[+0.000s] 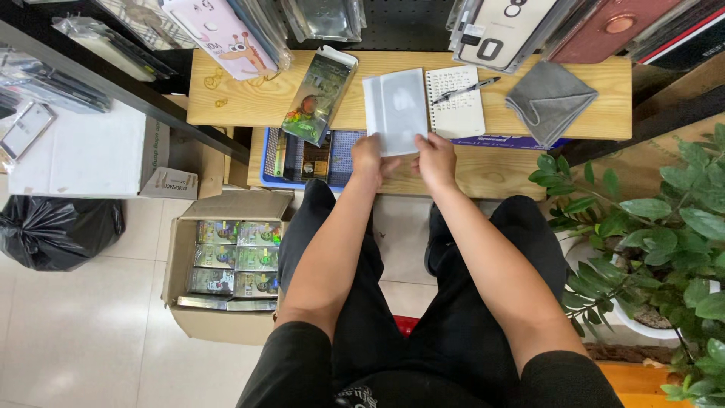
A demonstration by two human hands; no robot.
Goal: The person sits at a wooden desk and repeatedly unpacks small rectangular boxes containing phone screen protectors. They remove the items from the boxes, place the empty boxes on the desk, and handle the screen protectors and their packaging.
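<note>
Both hands grip the near edge of a white flat packet (396, 110) lying on the wooden shelf (226, 98): left hand (368, 157) at its left corner, right hand (434, 157) at its right. A colourful packaged box (320, 94) lies just left of it, a spiral notepad (456, 102) touches its right edge, and bare wood stays open near the front rim.

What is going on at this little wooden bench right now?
A seated person holds a flat white sleeve at its near edge with the left hand and right hand, over a wooden bench. A notebook with a pen, a grey cloth and a shiny packet lie beside it.
</note>
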